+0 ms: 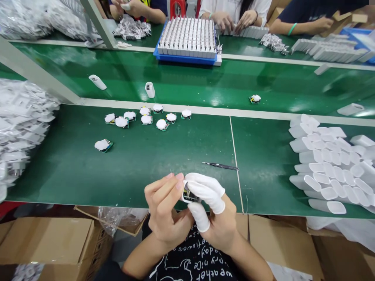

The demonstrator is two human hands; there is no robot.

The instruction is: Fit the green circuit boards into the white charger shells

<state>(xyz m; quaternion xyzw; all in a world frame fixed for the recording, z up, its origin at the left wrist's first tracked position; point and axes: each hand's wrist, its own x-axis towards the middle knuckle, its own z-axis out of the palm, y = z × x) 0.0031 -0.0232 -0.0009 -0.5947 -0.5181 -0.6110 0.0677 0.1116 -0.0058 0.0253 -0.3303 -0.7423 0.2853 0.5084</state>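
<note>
My left hand (165,210) and my right hand (212,212) meet over the near edge of the green table (146,164). Between their fingertips they pinch a small circuit module (190,195). White finger cots cover the fingers of my right hand. Several similar modules with white pads (146,119) lie in a loose group farther back on the left. One more module (103,145) lies apart from them. Thin tweezers (220,166) rest on the table just beyond my right hand.
A heap of white plastic shells (328,164) fills the right side. Bagged white parts (20,128) pile up at left. Across the green belt (205,84) stands a blue tray of parts (187,41), with other people's hands (234,19) working. Cardboard boxes (47,242) sit below.
</note>
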